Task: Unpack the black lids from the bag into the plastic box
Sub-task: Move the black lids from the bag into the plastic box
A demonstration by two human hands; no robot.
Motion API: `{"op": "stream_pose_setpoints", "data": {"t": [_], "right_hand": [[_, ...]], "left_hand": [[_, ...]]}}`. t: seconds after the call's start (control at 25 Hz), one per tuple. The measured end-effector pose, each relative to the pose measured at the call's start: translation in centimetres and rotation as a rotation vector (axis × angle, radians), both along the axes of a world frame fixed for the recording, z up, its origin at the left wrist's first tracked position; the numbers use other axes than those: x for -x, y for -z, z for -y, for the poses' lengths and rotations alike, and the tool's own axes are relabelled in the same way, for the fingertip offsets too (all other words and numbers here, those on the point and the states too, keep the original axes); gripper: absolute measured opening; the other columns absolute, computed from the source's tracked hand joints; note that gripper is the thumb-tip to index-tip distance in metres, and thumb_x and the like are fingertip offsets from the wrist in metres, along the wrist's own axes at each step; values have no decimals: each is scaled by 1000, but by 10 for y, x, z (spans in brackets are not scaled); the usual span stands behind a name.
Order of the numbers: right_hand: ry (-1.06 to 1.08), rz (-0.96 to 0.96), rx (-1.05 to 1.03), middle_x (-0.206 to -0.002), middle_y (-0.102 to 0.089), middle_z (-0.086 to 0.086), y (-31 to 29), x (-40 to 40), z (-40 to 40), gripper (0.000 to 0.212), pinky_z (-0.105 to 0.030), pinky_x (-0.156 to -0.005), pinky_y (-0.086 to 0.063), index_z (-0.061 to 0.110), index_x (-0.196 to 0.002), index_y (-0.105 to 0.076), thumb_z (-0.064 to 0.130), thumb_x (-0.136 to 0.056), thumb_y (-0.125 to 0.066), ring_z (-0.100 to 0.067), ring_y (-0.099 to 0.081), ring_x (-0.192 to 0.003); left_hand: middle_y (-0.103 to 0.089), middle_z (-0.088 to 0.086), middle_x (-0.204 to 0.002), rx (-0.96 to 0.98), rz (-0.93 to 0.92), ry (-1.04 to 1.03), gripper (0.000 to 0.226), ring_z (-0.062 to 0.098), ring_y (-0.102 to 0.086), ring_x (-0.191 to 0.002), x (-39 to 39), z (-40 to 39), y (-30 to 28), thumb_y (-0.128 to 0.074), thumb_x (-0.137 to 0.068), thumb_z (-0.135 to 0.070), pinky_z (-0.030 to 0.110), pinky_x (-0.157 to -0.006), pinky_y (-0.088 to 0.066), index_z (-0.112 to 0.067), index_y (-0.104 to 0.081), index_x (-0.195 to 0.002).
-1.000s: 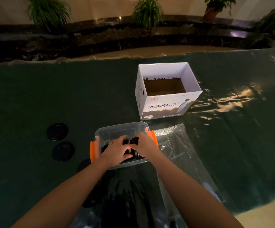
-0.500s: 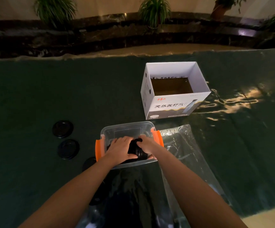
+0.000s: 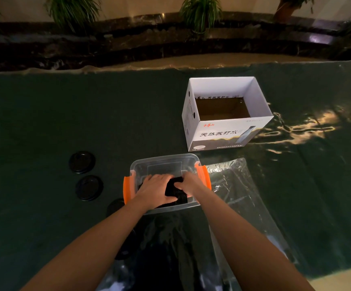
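Black loose lids [image 3: 82, 162] lie on the dark green surface [image 3: 34, 122] at left. Left hand [image 3: 156, 191] and right hand [image 3: 188, 183] are inside the clear plastic box [image 3: 164, 162], both closed on a stack of black lids [image 3: 175, 190]. Bag [image 3: 239, 198], transparent, lies just beside it. White carton [image 3: 222, 133] stands open beyond.
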State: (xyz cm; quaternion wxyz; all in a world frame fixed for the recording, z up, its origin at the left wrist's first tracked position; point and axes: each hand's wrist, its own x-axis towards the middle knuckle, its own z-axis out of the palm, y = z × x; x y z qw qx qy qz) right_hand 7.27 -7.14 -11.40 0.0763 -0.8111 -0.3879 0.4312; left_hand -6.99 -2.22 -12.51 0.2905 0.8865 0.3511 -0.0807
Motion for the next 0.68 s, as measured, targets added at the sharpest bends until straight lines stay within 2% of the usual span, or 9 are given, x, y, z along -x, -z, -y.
{"op": "stream_pose_setpoints", "data": {"t": [0.16,0.28,0.36,0.4,0.48,0.56,0.68], "right_hand": [[72,-28,-53,-109,-66,-13,0,3,4,29,-31,-80,-51,2,-114,-60,21,-92,-58,-24,-62,-96],[319,-260,39,-115,-63,-20,-9,0,3,23,-43,-89,-55,3,-115,-53,11,-97,-41,-33,-62,-105],[393,-372,90,-118,-61,-20,-16,-3,3,12,-44,-90,-55,11,-107,-42,7,-98,-35,-34,-63,-107],[411,-410,94,-116,-62,-20,-19,-3,3,13,-45,-91,-54,15,-105,-40,6,-98,-33,-33,-63,-106],[431,-454,81,-111,-65,-17,-18,-4,4,13,-46,-95,-52,15,-103,-47,12,-98,-35,-32,-64,-103],[437,-487,69,-107,-67,-15,-17,-2,3,21,-48,-97,-51,16,-104,-54,27,-98,-37,-31,-64,-101],[421,-488,83,-108,-66,-11,-17,-2,2,33,-47,-98,-48,20,-112,-51,44,-98,-34,-29,-62,-102]], "left_hand": [[-50,-7,-139,-6,-4,12,66,16,-42,-131,1,2,-2,-62,-80,-54,50,-114,-24,-30,-39,-137],[-41,-6,-149,-20,-31,49,69,17,-34,-138,2,5,-4,-58,-86,-54,55,-115,-19,-31,-30,-144],[-37,-5,-151,-11,-58,66,69,18,-31,-140,1,4,-6,-55,-88,-53,55,-116,-17,-31,-26,-146],[-36,-5,-152,-8,-67,70,67,18,-29,-141,1,4,-7,-53,-89,-52,55,-116,-16,-31,-25,-147],[-31,-4,-155,-35,-62,70,61,17,-24,-143,0,5,-12,-46,-94,-49,54,-117,-13,-30,-25,-148],[-26,-6,-157,-68,-8,75,53,15,-19,-145,2,15,-16,-34,-99,-48,51,-119,-10,-30,-25,-148],[-13,-8,-161,-35,-3,117,59,14,-8,-147,7,42,-24,-18,-96,-59,48,-120,-6,-34,-17,-150]]}}
